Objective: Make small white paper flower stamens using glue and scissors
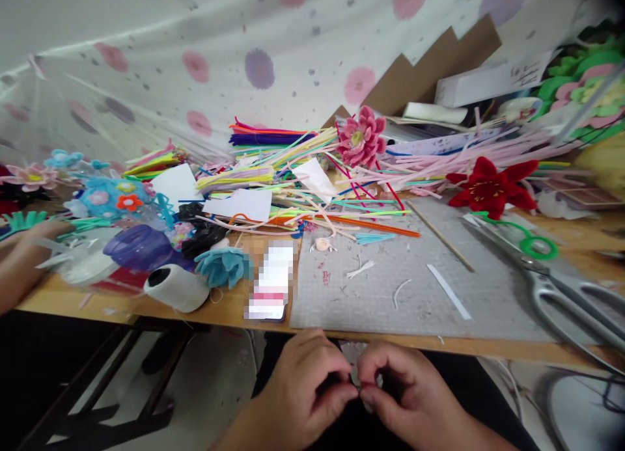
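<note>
Touching, left hand (305,389) and right hand (407,392) pinch a small piece (356,377)

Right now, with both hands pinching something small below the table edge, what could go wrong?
The small piece, pinched between left hand and right hand off the table, could drop to the floor. The white roll lies near the table's edge and might roll off. A reach rightward could meet the big scissors.
</note>
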The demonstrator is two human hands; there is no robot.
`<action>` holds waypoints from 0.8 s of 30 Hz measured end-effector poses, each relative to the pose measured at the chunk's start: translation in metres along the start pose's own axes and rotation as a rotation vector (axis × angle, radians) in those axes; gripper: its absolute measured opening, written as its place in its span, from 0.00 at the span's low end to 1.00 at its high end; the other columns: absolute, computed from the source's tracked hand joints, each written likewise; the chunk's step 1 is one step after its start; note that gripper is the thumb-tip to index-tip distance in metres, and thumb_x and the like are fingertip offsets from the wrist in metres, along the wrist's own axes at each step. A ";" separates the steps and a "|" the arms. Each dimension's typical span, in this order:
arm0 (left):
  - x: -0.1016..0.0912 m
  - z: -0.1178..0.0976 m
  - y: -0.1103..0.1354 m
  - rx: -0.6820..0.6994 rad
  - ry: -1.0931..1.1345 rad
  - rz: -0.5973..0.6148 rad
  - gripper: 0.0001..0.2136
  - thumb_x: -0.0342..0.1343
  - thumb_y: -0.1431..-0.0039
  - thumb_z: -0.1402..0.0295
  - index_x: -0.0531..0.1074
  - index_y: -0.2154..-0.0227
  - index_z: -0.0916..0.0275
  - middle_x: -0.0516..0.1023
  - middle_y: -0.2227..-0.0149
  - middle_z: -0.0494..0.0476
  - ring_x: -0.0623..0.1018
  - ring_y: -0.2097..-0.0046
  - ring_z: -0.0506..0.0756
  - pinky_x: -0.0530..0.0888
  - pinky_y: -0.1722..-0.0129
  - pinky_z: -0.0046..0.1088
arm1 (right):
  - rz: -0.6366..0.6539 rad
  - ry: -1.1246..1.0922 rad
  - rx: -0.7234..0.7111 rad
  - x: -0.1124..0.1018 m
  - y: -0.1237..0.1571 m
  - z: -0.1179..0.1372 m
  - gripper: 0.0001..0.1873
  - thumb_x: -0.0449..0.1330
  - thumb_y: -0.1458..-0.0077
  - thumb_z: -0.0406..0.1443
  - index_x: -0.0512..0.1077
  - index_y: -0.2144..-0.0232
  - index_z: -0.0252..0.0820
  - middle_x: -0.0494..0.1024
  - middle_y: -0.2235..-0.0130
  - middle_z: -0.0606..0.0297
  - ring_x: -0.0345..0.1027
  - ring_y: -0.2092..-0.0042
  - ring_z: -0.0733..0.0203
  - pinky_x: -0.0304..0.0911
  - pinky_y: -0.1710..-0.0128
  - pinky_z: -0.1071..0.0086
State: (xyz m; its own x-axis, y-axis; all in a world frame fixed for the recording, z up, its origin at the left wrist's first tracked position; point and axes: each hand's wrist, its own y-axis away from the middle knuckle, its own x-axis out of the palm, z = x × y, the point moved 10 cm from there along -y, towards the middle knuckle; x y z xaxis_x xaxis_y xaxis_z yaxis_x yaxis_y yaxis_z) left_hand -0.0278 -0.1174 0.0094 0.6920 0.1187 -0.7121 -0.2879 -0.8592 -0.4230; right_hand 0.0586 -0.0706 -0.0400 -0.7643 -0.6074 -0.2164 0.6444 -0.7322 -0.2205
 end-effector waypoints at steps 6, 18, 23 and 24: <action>0.011 -0.025 -0.008 0.066 0.125 -0.075 0.05 0.54 0.39 0.64 0.69 0.65 0.59 0.76 0.72 0.56 0.74 0.70 0.53 0.71 0.70 0.29 | -0.091 -0.220 0.048 -0.019 0.017 0.005 0.04 0.59 0.52 0.29 0.66 0.74 0.41 0.73 0.72 0.65 0.69 0.69 0.64 0.66 0.69 0.73; 0.003 -0.044 -0.012 0.113 0.262 -0.240 0.01 0.56 0.42 0.74 0.71 0.67 0.64 0.77 0.75 0.56 0.74 0.71 0.50 0.71 0.68 0.26 | 0.035 -0.829 0.240 0.009 0.029 -0.014 0.17 0.66 0.50 0.43 0.61 0.74 0.41 0.64 0.77 0.74 0.59 0.77 0.73 0.59 0.76 0.78; -0.001 -0.039 -0.013 0.072 0.243 -0.271 0.02 0.56 0.41 0.73 0.71 0.69 0.63 0.75 0.77 0.55 0.72 0.73 0.50 0.69 0.71 0.25 | 0.091 -0.946 0.317 0.030 0.031 -0.021 0.23 0.62 0.48 0.49 0.60 0.81 0.40 0.56 0.86 0.79 0.48 0.86 0.76 0.56 0.83 0.80; -0.001 -0.040 -0.013 0.078 0.230 -0.267 0.02 0.56 0.42 0.74 0.71 0.69 0.63 0.75 0.77 0.55 0.72 0.74 0.50 0.69 0.71 0.25 | 0.104 -0.947 0.316 0.032 0.031 -0.021 0.24 0.61 0.47 0.49 0.59 0.82 0.40 0.55 0.87 0.79 0.47 0.86 0.77 0.56 0.84 0.80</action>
State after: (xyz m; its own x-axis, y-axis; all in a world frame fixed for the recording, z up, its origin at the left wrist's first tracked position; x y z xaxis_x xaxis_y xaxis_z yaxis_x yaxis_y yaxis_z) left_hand 0.0011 -0.1263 0.0381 0.8779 0.2108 -0.4299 -0.1206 -0.7716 -0.6245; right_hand 0.0547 -0.1061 -0.0741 -0.4979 -0.5674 0.6558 0.7782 -0.6260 0.0492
